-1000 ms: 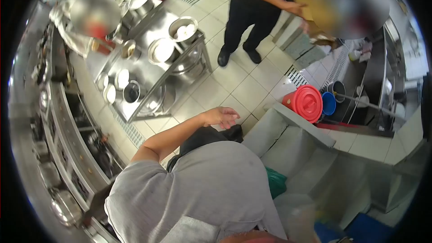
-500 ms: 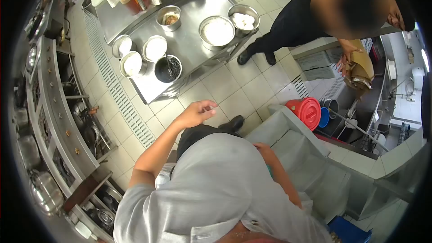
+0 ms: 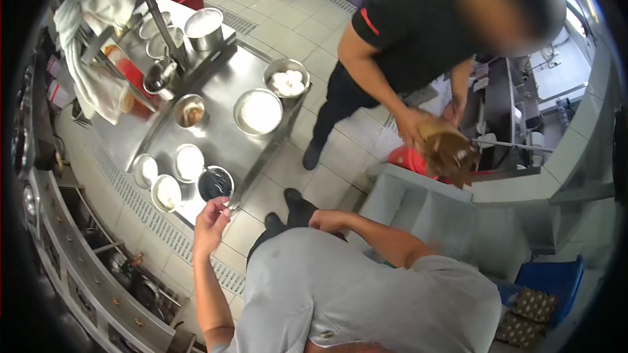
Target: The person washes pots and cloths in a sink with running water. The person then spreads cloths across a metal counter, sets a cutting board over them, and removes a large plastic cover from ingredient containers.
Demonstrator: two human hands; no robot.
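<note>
My left hand (image 3: 210,223) is at the near edge of a steel pot of dark contents (image 3: 215,185), its thumb and fingers drawn together; whatever is between them is too small to tell. In front of my waist, my right hand (image 3: 326,220) has its fingers curled in, and their inner side is hidden. Beside the dark pot stand steel containers of pale contents (image 3: 189,162) on the steel table (image 3: 226,82). Farther along the table are a wide pan of white contents (image 3: 258,112), a pot of white round items (image 3: 286,81) and a small pot of brownish contents (image 3: 190,114).
A co-worker (image 3: 415,33) in black leans in at the right, both hands on a brown-coated container (image 3: 445,147) above a red bucket (image 3: 409,157). Grey sink-like basins (image 3: 425,206) stand to my right. Stoves (image 3: 85,268) line the left, and a blue crate (image 3: 556,281) is lower right.
My left hand has moved left and down in view, to the dark pot. My right hand has come forward in front of my waist. The co-worker has come closer with the brown-coated container.
</note>
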